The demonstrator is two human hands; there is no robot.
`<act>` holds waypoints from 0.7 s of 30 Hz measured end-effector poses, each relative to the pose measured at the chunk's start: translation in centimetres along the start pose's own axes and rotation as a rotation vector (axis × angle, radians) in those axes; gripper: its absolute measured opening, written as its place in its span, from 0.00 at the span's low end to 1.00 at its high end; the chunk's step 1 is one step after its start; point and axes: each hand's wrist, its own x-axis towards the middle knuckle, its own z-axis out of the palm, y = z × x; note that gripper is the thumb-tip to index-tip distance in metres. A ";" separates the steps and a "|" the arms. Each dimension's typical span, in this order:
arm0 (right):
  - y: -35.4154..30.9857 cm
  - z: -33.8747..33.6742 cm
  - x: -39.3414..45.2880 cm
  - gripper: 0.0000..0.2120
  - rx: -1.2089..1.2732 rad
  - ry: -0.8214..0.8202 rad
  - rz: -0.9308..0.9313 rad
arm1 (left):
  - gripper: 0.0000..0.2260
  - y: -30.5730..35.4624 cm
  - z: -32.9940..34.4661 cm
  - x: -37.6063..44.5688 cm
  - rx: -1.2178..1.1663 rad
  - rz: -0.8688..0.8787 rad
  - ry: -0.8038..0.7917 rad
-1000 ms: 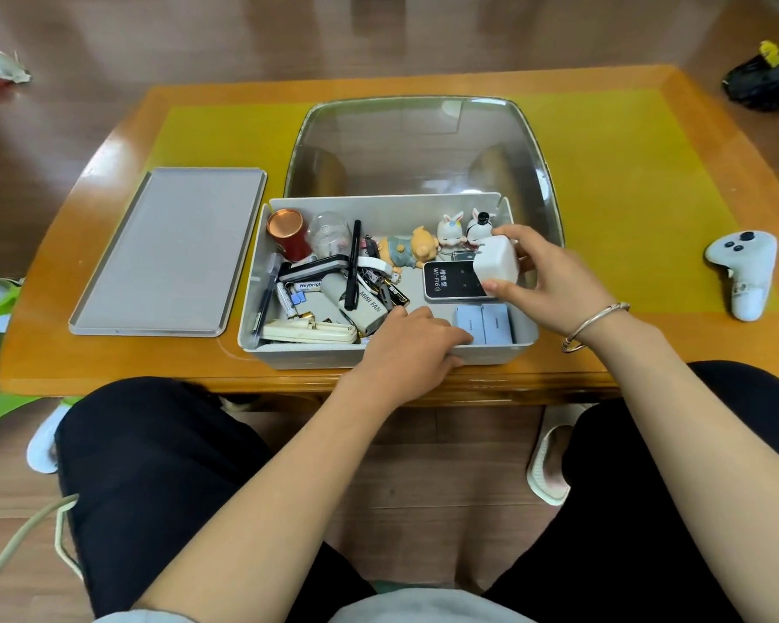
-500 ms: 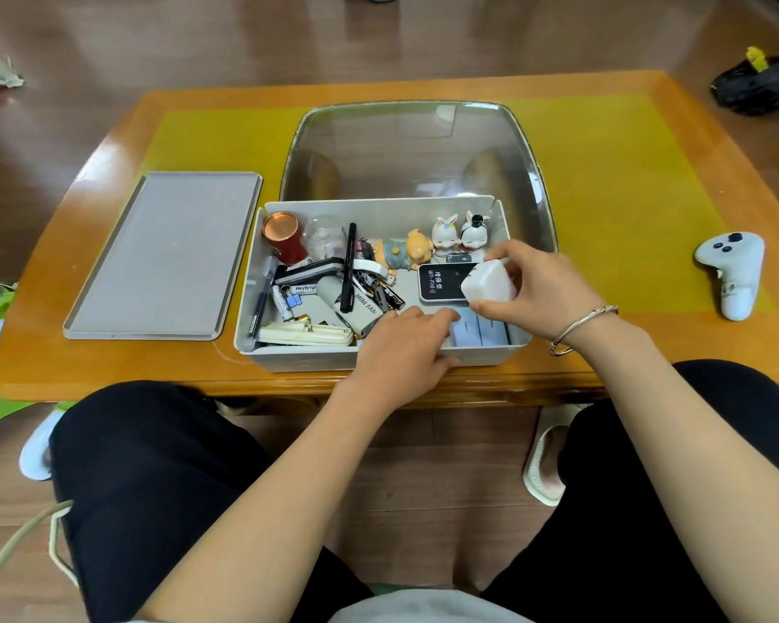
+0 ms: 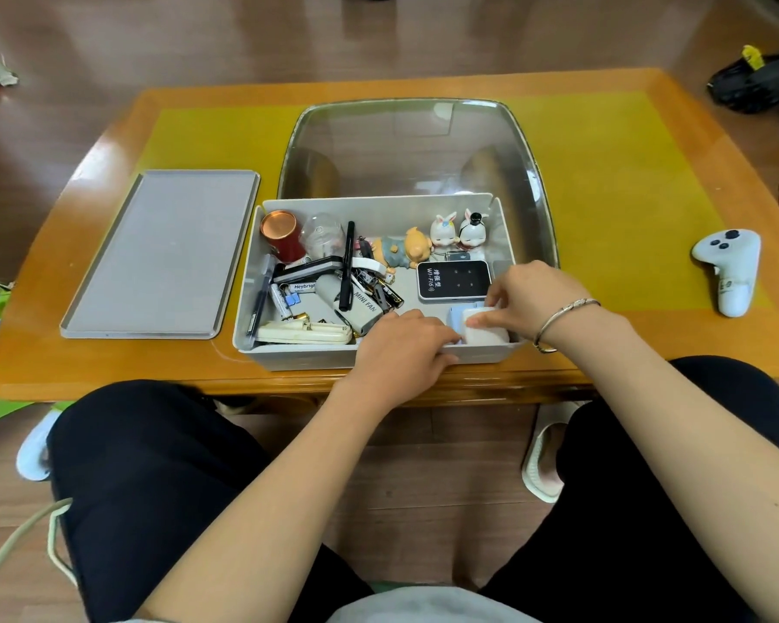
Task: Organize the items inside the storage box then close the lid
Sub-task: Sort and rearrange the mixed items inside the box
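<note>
A grey storage box [image 3: 378,204] sits at the table's near edge, its clear lid [image 3: 414,141] standing open behind it. Inside lie a red can [image 3: 282,233], batteries, pens, a mini fan [image 3: 356,303], a pig figure [image 3: 403,251], two rabbit figures [image 3: 457,229] and a black Wi-Fi device [image 3: 453,281]. My right hand [image 3: 536,299] holds a white cube charger [image 3: 486,332] low in the box's near right corner. My left hand [image 3: 401,348] rests over the box's front wall, its fingers touching small pale boxes [image 3: 454,319] beside the charger.
A flat grey tray [image 3: 163,254] lies on the table left of the box. A white game controller [image 3: 729,272] lies at the right on the yellow mat [image 3: 603,173]. My knees are under the table's near edge.
My right hand has carried the white charger from above the Wi-Fi device down into the near right corner of the box. My left hand has stayed at the front wall.
</note>
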 end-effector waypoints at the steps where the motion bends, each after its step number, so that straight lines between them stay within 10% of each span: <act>1: 0.3 -0.2 -0.1 0.17 0.016 0.004 -0.016 | 0.15 0.0 0.0 0.0 -0.003 -0.001 0.007; 21: 0.7 1.4 1.4 0.22 -0.123 -0.138 -0.077 | 0.12 0.3 -0.5 0.0 0.096 0.028 -0.045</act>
